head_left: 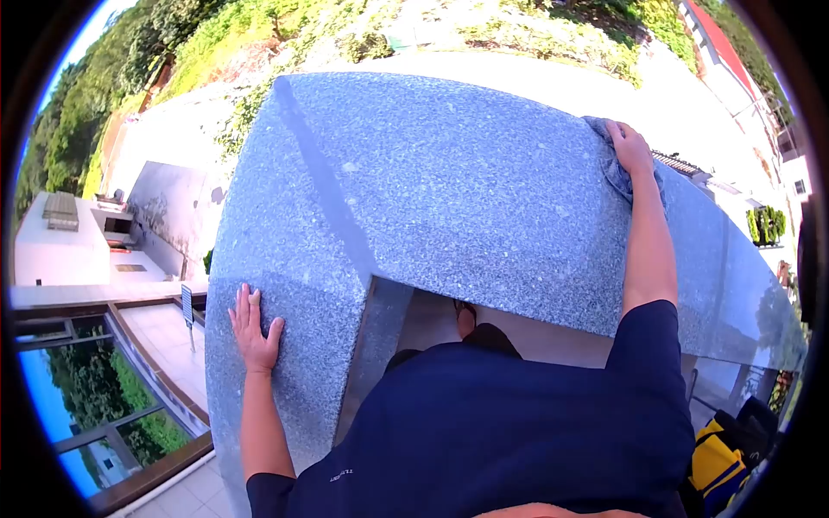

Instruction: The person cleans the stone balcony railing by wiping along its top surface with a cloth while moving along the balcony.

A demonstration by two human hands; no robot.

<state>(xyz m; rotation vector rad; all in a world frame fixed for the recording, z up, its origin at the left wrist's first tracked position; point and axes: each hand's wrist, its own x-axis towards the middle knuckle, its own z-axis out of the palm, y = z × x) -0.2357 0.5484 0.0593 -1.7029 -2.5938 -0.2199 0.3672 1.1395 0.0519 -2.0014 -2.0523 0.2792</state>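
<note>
Now the right hand [633,151] covers a crumpled blue-grey cloth [614,175] at the speckled grey stone tabletop's [466,190] outer edge, grip unclear. Left hand [255,343] lies open, well apart.

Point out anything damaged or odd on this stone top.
One thing stands out: a darker, smoother diagonal strip crosses the speckled stone top from outer to inner corner. It breaks the grain, perhaps as a filled joint or a wet streak; I can't tell which.

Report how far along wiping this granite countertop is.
The broad middle of the granite countertop looks clean, though wiping isn't confirmable. In hand: the right hand rests on a cloth at the far edge. Possibly left: the grey streak, unless it's a joint.
</note>
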